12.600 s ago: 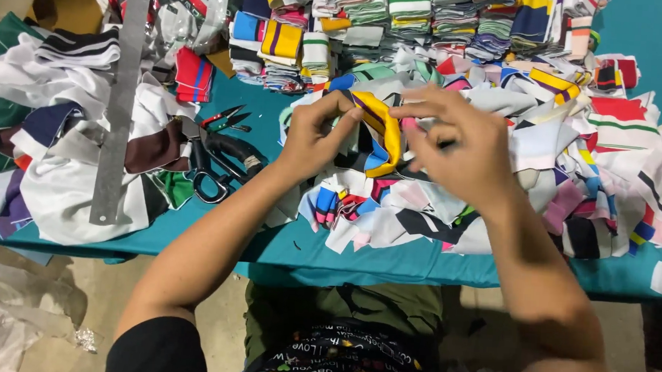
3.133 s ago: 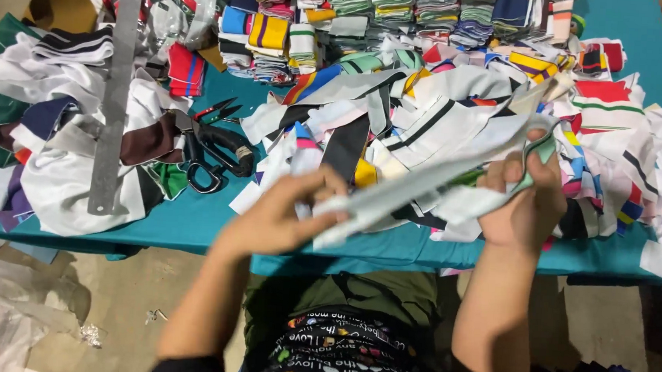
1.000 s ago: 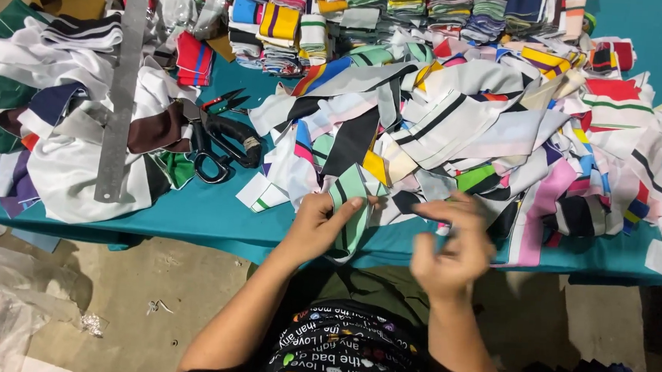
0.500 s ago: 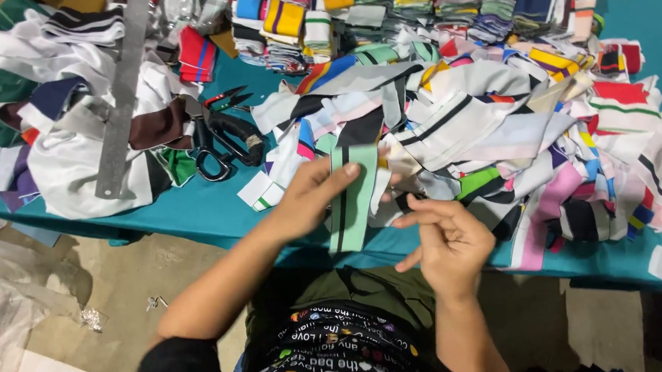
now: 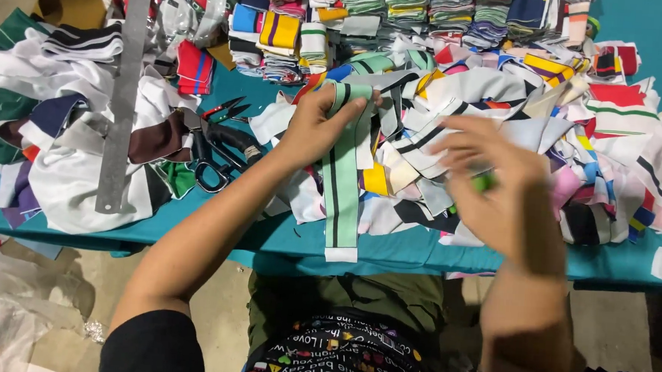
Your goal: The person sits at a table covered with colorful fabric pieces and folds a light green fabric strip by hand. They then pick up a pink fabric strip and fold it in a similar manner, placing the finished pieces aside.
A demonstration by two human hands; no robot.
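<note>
**Hands move up into the fabric heap with a mint strip**

Since half a second ago, both hands have moved away from the near table edge toward twelve o'clock, and the mint-green strip now lies stretched out lengthwise.

Largest first: a teal table (image 5: 192, 235) fills the view, its far and right parts buried under cloth. A heap of mixed fabric offcuts (image 5: 545, 137), white, grey, red and striped, spreads from the centre toward three o'clock. At nine o'clock lies a pile of white and dark cloth (image 5: 55, 119), with a long metal ruler (image 5: 125, 85) resting on it, running from twelve toward six. Folded stacks of striped ribbing (image 5: 408, 5) line the twelve o'clock edge. Black scissors (image 5: 223, 154) lie on the table between the white pile and the left hand, with small red-handled snips (image 5: 225, 110) just beyond them.

The mint-green strip (image 5: 341, 186), with a dark centre stripe, runs from the heap down to the near edge at six o'clock. The left hand (image 5: 315, 128) pinches its far end, fingers closed on the cloth. The right hand (image 5: 490, 179) is blurred over the heap at three o'clock, fingers spread apart, with something small and green (image 5: 484, 182) beneath it; whether it grips this cannot be told.
</note>
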